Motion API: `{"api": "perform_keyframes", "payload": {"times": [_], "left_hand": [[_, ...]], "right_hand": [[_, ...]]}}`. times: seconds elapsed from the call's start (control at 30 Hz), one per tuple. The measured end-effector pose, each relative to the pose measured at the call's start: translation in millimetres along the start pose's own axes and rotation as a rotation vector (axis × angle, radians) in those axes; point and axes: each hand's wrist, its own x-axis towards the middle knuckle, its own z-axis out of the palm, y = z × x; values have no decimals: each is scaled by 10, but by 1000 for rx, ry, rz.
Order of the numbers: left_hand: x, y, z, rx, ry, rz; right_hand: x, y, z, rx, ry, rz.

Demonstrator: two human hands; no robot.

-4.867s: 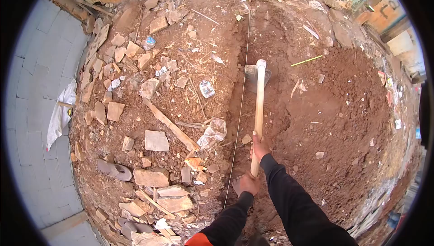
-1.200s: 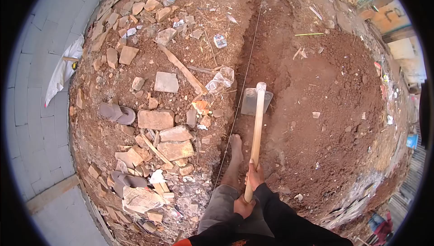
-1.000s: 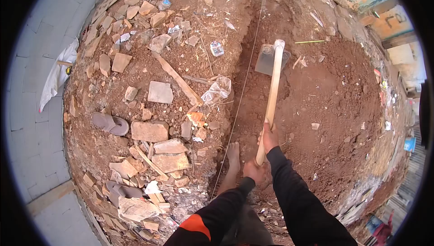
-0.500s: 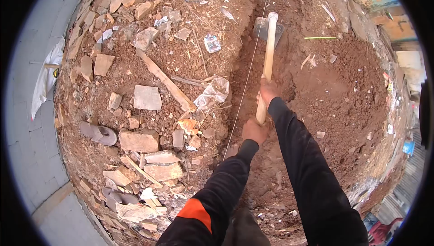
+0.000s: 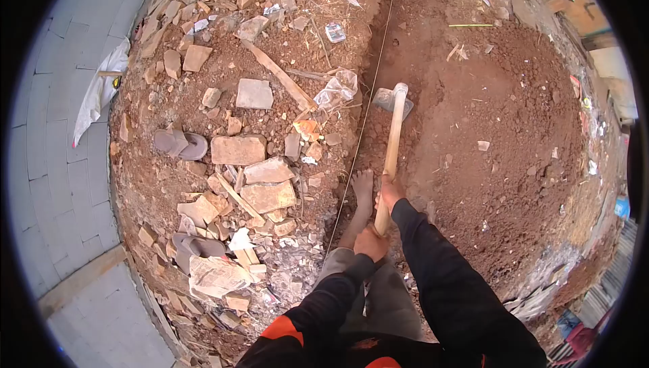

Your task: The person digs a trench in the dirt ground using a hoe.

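Observation:
A hoe (image 5: 393, 141) with a pale wooden handle and a dirt-covered metal blade slants across the middle of the head view. My left hand (image 5: 372, 243) is wrapped round the handle's lower end. Higher on the same handle, my right hand (image 5: 390, 192) grips it. The blade meets the reddish soil of a shallow trench (image 5: 399, 50), beside a taut string (image 5: 366, 114). My bare foot (image 5: 362, 182) stands in the trench, left of the handle.
Broken bricks (image 5: 238, 150), a wooden stick (image 5: 278, 74) and a plastic bag (image 5: 338, 89) lie left of the string. Two sandals (image 5: 181, 144) rest among the rubble. Loose soil (image 5: 527, 145) is heaped on the right. A grey block wall (image 5: 64, 104) borders the left.
The hoe and both hands have come back toward my body, and its blade now sits nearer me in the trench. The camera view has tilted down, showing my legs and foot.

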Motion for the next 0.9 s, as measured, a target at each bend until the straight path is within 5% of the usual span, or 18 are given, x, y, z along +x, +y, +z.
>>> {"api": "perform_keyframes", "payload": {"times": [0.17, 0.37, 0.5, 0.63, 0.73, 0.9], "left_hand": [[-1105, -633, 556, -106, -35, -123], [-2238, -1198, 650, -277, 47, -42], [-2046, -1007, 611, -105, -32, 118], [-970, -705, 547, -26, 164, 498], [-294, -712, 299, -70, 94, 523], [-785, -1763, 772, -192, 146, 152]], "right_hand": [[-841, 1060, -284, -42, -13, 37], [-1857, 2001, -503, 122, -34, -40], [-2026, 1511, -664, 172, 99, -260], [-1678, 640, -540, 166, 301, -504], [-1157, 335, -271, 304, 291, -563], [-473, 2066, 143, -95, 64, -239]]}}
